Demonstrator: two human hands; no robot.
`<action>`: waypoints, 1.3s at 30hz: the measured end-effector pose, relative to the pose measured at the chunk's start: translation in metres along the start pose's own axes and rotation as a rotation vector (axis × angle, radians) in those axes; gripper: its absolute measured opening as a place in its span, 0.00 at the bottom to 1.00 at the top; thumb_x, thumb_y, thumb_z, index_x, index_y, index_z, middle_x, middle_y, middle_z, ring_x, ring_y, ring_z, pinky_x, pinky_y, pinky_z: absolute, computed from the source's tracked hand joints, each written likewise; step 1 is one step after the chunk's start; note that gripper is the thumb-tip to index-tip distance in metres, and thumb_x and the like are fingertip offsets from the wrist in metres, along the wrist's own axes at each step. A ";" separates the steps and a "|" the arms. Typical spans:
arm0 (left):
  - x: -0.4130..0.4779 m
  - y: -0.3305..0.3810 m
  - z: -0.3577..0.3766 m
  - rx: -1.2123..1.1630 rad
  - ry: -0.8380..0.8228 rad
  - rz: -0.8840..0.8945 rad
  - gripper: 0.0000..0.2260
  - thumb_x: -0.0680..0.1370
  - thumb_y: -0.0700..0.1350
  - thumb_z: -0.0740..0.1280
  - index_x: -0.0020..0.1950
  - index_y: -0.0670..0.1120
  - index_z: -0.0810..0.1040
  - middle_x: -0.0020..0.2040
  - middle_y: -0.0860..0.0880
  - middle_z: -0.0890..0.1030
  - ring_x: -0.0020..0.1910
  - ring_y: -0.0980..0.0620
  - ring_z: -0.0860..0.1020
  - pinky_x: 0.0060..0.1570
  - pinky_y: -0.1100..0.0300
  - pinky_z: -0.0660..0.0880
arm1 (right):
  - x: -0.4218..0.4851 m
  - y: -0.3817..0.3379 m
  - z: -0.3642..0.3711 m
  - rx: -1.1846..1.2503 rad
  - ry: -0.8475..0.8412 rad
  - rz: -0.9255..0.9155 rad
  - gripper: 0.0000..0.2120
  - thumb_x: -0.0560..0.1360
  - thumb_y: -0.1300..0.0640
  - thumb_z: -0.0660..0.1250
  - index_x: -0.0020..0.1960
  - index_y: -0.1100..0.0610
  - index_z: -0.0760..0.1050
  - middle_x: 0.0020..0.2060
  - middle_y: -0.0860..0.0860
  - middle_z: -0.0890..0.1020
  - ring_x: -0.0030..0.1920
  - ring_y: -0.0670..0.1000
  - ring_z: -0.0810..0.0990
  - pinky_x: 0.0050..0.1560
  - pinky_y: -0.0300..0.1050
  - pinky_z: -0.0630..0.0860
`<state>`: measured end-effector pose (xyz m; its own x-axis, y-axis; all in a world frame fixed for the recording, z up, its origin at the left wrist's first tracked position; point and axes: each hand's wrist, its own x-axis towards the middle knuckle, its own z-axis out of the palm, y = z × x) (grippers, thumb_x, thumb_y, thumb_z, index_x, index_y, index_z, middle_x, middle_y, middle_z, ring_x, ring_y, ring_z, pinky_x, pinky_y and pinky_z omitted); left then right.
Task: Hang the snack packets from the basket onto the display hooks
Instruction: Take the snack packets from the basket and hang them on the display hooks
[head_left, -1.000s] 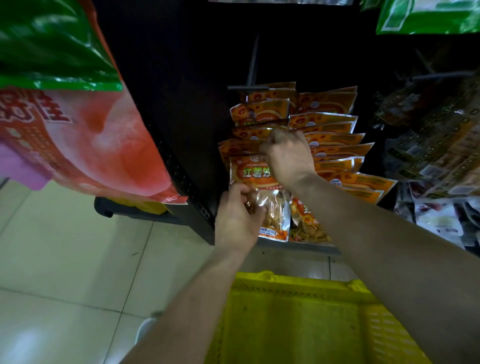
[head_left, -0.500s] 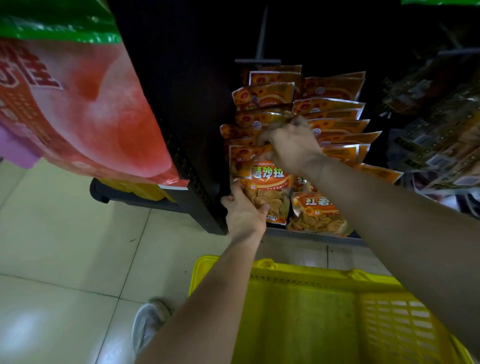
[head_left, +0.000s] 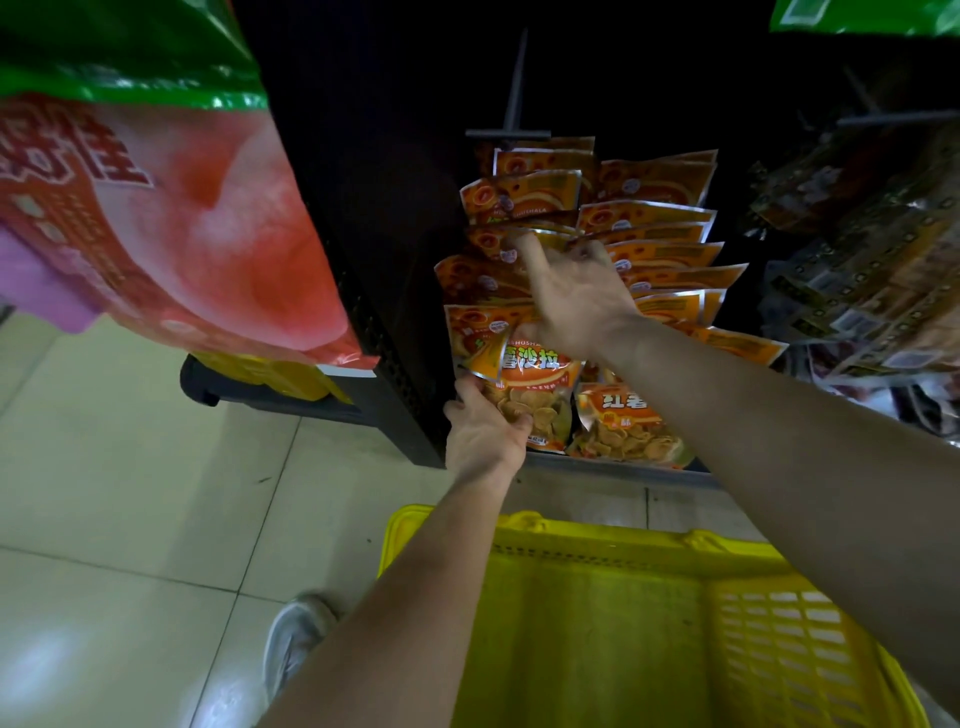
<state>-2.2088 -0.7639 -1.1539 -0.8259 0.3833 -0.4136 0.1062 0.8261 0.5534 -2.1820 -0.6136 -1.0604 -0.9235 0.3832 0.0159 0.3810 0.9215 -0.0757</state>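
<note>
Orange snack packet (head_left: 524, 387) gripped in left hand (head_left: 485, 434); right hand (head_left: 576, 301) fingers spread open against hung packets (head_left: 660, 244) above yellow basket (head_left: 649, 613).

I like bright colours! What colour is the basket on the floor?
The basket is bright yellow, seen clearly in the head view.

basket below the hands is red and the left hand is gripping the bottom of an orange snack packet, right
Not quite: the head view shows the basket is yellow, not red. The rest holds: the left hand grips the bottom of an orange snack packet.
</note>
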 end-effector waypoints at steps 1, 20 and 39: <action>0.000 0.000 -0.002 -0.014 -0.012 -0.006 0.33 0.73 0.56 0.74 0.70 0.50 0.60 0.65 0.43 0.71 0.58 0.37 0.78 0.54 0.46 0.75 | 0.000 0.000 0.000 -0.025 -0.018 0.006 0.40 0.71 0.41 0.73 0.74 0.55 0.56 0.57 0.56 0.78 0.59 0.62 0.77 0.66 0.60 0.63; -0.061 -0.008 -0.032 -0.064 -0.047 0.210 0.28 0.78 0.56 0.69 0.76 0.55 0.66 0.70 0.46 0.71 0.66 0.45 0.75 0.64 0.54 0.71 | -0.112 0.003 -0.034 0.152 0.187 0.354 0.35 0.76 0.39 0.64 0.77 0.53 0.60 0.71 0.55 0.69 0.70 0.61 0.67 0.68 0.62 0.65; -0.045 -0.005 -0.011 0.178 -0.374 0.194 0.42 0.76 0.59 0.70 0.79 0.67 0.43 0.81 0.46 0.56 0.77 0.40 0.63 0.72 0.43 0.67 | -0.174 -0.007 0.055 0.466 -0.405 0.664 0.31 0.79 0.44 0.62 0.78 0.48 0.53 0.66 0.59 0.76 0.62 0.64 0.77 0.57 0.58 0.76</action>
<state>-2.1783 -0.7899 -1.1305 -0.5279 0.6340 -0.5651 0.3596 0.7697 0.5276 -2.0266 -0.6899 -1.1172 -0.4980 0.6937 -0.5203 0.8659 0.3654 -0.3416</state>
